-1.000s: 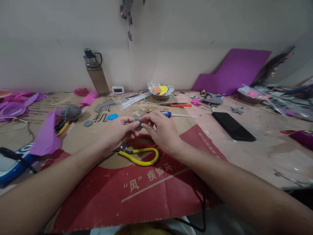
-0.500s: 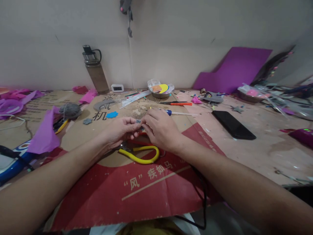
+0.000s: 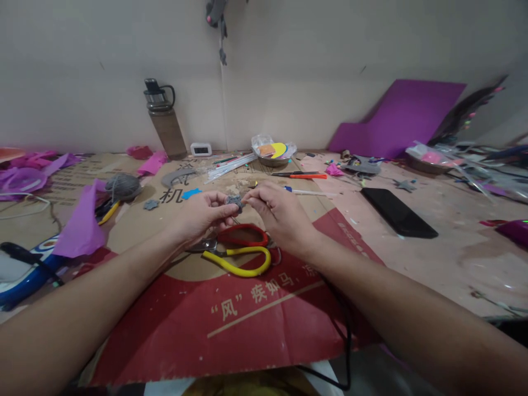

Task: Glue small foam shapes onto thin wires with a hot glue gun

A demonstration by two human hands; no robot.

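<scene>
My left hand [image 3: 206, 213] pinches a small grey felt-like piece [image 3: 235, 202] between thumb and fingers. Close to the right edge of that piece, my right hand [image 3: 282, 212] has its thumb and forefinger pressed together; whatever is between them is too small to make out. Scissors [image 3: 247, 271] with one red and one yellow handle lie just below both hands on the cardboard [image 3: 173, 330]. Left of my left hand are a blue scalloped cutout [image 3: 191, 193] and a small grey star-like cutout [image 3: 150, 204].
A ball of grey yarn [image 3: 124, 187] and purple sheet scraps [image 3: 80, 225] lie to the left. A bottle [image 3: 167, 132] stands by the wall. Behind the hands are a bowl [image 3: 274, 161] and an orange-handled tool [image 3: 307, 176]. A black phone [image 3: 398, 213] lies at right.
My right hand has drawn slightly back from my left, so more of the grey piece and the scissors' red handle shows. The whole view has shifted a little.
</scene>
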